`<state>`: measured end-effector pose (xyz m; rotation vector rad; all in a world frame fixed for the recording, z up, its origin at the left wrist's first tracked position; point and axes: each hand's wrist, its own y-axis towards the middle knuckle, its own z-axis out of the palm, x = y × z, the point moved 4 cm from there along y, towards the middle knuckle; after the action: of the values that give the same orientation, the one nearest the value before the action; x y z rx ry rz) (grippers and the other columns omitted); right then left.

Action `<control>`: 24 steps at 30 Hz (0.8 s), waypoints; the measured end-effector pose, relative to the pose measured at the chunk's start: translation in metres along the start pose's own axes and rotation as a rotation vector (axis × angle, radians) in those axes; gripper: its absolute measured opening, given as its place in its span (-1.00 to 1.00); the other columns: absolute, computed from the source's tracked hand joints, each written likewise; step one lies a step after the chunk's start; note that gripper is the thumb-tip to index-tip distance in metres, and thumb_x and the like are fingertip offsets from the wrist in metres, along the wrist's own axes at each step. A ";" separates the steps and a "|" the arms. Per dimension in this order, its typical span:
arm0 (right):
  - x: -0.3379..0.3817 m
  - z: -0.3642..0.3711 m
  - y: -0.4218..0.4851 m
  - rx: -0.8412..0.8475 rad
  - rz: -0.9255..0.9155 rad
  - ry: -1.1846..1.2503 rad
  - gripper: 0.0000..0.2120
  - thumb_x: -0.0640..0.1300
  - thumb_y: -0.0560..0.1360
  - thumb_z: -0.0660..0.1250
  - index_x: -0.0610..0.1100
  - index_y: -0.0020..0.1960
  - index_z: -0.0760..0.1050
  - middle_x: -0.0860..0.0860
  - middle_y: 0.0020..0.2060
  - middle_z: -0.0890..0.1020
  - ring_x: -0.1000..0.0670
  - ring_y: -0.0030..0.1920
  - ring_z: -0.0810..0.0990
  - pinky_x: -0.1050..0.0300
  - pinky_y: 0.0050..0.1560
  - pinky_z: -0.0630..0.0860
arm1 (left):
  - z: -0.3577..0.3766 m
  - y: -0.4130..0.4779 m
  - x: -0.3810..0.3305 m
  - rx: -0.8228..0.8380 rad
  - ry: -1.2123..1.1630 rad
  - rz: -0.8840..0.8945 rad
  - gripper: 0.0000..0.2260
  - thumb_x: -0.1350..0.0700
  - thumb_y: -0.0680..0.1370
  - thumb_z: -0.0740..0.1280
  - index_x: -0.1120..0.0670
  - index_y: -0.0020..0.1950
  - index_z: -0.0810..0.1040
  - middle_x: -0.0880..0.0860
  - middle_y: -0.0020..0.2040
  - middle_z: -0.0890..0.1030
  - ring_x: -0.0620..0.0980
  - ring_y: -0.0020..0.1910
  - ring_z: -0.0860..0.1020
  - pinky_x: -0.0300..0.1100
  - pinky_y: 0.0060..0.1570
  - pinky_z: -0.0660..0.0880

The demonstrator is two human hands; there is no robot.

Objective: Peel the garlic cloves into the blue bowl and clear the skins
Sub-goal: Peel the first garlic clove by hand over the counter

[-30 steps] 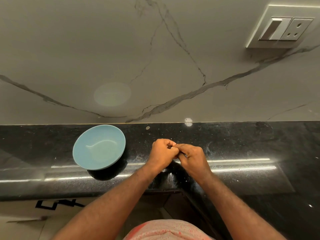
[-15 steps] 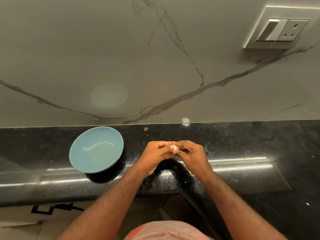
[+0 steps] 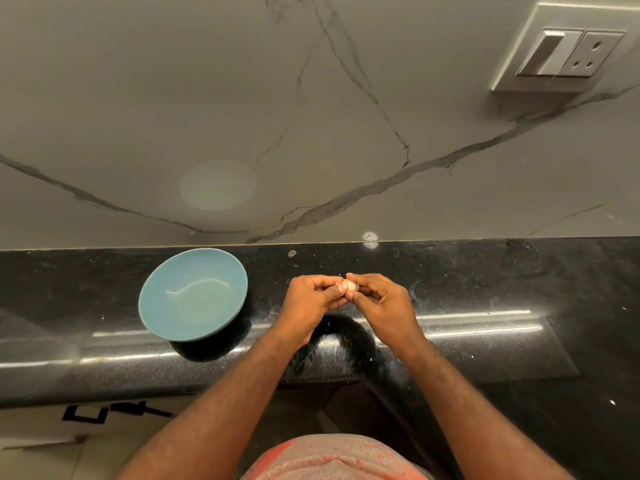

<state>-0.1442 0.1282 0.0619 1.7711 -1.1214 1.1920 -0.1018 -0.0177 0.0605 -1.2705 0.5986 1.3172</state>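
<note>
over the black counter (image 3: 485, 289), right of the empty blue bowl (image 3: 193, 294), left hand (image 3: 311, 301) and right hand (image 3: 384, 306) both pinch one garlic clove (image 3: 350, 285). it looks small, light, papery-skinned and slippery; best gripped by its ends.

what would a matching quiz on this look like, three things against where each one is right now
Things:
1. blue bowl
2. garlic clove
3. switch plate

Places:
A. mounted on the wall, upper right
B. standing empty on the black counter
C. pinched between the left hand and the right hand

Pairs: 1-B, 2-C, 3-A
</note>
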 end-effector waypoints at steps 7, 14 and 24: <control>-0.004 0.001 -0.001 -0.052 0.034 -0.026 -0.73 -0.27 0.50 0.45 -0.11 0.19 0.64 0.06 0.07 0.66 0.16 0.05 0.66 0.25 0.10 0.60 | -0.002 0.003 0.007 -0.105 0.104 0.013 -0.93 0.35 0.51 0.40 0.27 -0.03 0.66 0.21 -0.13 0.70 0.02 -0.19 0.68 -0.24 -0.14 0.65; -0.014 0.006 -0.003 -0.056 0.094 0.003 -0.70 -0.32 0.51 0.43 -0.09 0.20 0.63 0.00 0.07 0.66 0.16 0.01 0.68 0.24 0.06 0.61 | -0.003 0.006 0.015 -0.096 0.156 0.019 -0.82 0.37 0.54 0.37 0.15 0.06 0.61 0.21 -0.13 0.70 0.04 -0.19 0.67 -0.16 -0.07 0.65; -0.023 0.017 -0.008 -0.054 0.098 -0.089 -0.77 -0.30 0.51 0.43 -0.08 0.10 0.68 0.08 0.04 0.66 0.16 0.00 0.68 0.19 0.09 0.62 | -0.012 0.009 0.030 -0.175 0.257 0.016 -0.82 0.30 0.54 0.27 0.29 -0.21 0.62 0.29 -0.18 0.67 0.22 -0.11 0.68 0.02 -0.06 0.66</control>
<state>-0.1356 0.1222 0.0339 1.7603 -1.2933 1.1378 -0.0994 -0.0198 0.0271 -1.5976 0.6848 1.2495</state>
